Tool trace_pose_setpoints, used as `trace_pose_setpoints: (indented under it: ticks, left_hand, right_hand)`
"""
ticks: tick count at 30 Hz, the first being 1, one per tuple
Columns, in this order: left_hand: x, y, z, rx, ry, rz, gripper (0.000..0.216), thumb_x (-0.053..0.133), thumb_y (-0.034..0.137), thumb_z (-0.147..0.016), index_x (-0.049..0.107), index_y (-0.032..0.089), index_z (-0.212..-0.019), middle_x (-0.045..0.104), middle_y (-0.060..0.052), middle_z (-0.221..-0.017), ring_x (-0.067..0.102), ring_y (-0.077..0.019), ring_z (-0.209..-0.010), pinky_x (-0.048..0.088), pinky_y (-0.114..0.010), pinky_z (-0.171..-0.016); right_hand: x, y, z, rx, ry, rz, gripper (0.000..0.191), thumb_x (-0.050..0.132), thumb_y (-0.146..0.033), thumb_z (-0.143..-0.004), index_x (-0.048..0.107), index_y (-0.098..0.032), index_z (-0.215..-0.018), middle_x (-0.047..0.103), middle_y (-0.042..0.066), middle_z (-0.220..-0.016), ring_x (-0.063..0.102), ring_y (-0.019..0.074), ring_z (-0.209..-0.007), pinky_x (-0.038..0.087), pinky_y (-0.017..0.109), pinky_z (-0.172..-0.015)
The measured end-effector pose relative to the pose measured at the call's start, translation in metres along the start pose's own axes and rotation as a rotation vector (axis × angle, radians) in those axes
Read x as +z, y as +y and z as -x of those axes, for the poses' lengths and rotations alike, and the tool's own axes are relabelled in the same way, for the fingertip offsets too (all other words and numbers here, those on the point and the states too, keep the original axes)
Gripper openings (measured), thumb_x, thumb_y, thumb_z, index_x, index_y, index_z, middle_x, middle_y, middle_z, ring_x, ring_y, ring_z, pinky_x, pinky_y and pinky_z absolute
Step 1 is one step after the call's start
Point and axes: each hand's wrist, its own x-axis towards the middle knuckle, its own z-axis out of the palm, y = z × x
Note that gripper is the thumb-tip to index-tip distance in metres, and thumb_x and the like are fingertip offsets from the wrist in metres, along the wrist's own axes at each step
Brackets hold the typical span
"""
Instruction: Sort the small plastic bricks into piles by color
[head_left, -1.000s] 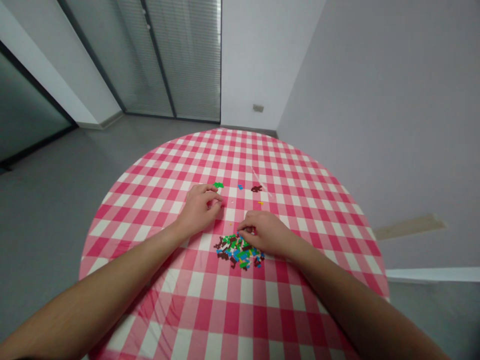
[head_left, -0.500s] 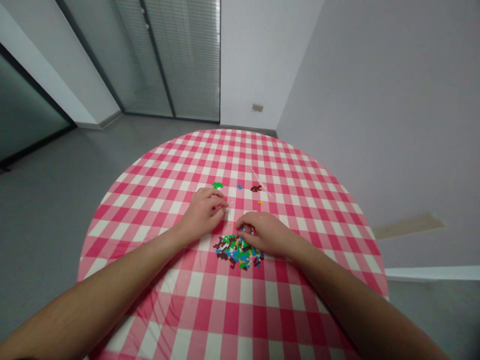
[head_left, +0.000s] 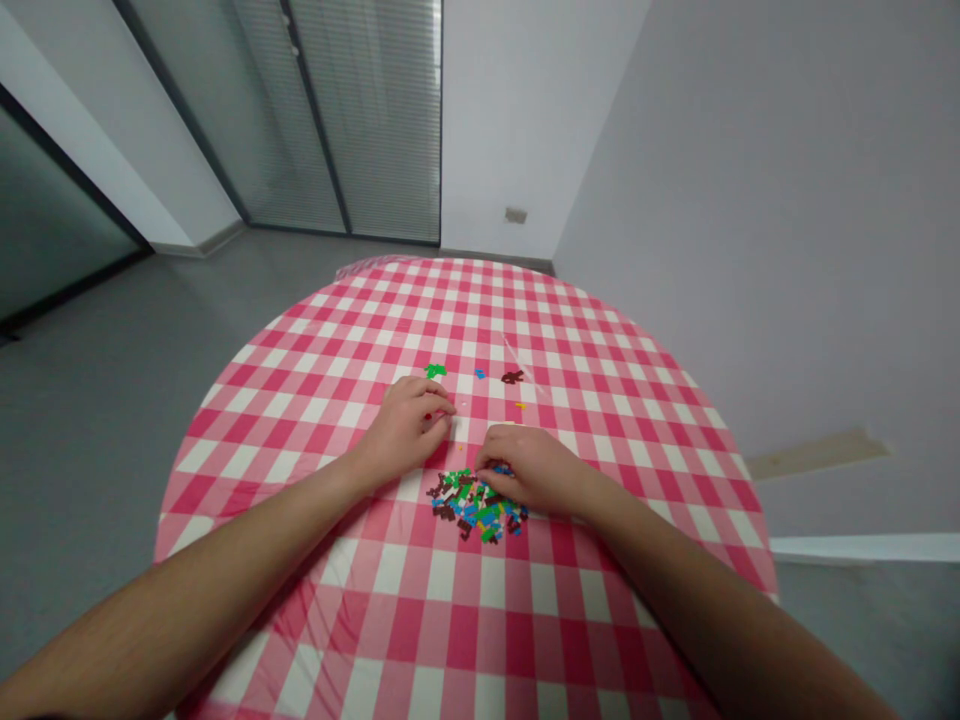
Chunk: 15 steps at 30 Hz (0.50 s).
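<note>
A heap of small coloured pieces (head_left: 472, 505), green, blue, brown and white, lies on the round table with a red and white checked cloth (head_left: 465, 600). My right hand (head_left: 529, 468) rests on the heap's far right edge, fingers curled down into the pieces. Whether it grips one is hidden. My left hand (head_left: 405, 425) lies to the left of the heap with thumb and forefinger pinched together around something tiny that I cannot name.
Beyond the hands lie small separate groups: green pieces (head_left: 435, 371), a blue piece (head_left: 480, 375), brown pieces (head_left: 513, 377) and a yellow piece (head_left: 520, 406). A grey wall stands close on the right. Grey floor and glass partitions with blinds lie behind.
My left hand has drawn back a little from the green pieces toward me. My right hand's fingers have shifted slightly on the heap.
</note>
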Motion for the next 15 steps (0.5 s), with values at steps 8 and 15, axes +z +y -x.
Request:
trace_pose_setpoints:
  ticks: [8,15]
  left_hand:
    - [-0.001,0.003,0.000,0.006,-0.007,0.015,0.016,0.056,0.016,-0.086,0.070,0.024,-0.088,0.066,-0.004,-0.103,0.057,-0.0229,-0.101,0.045,-0.045,-0.092]
    - [-0.001,0.004,0.000,0.023,-0.008,0.016,0.015,0.056,0.014,-0.086,0.069,0.023,-0.086,0.067,-0.004,-0.101,0.058,-0.0222,-0.098,0.045,-0.043,-0.090]
  right_hand:
    - [0.000,0.012,0.001,-0.012,0.149,-0.001,0.014,0.056,-0.022,-0.090,0.069,-0.021,-0.086,0.069,0.004,-0.088,0.060,0.0169,-0.084,0.046,0.031,-0.076]
    - [0.000,0.009,0.001,-0.011,0.046,0.060,0.018,0.056,-0.023,-0.092,0.073,-0.021,-0.091,0.067,0.006,-0.088,0.060,0.0177,-0.082,0.044,0.030,-0.069]
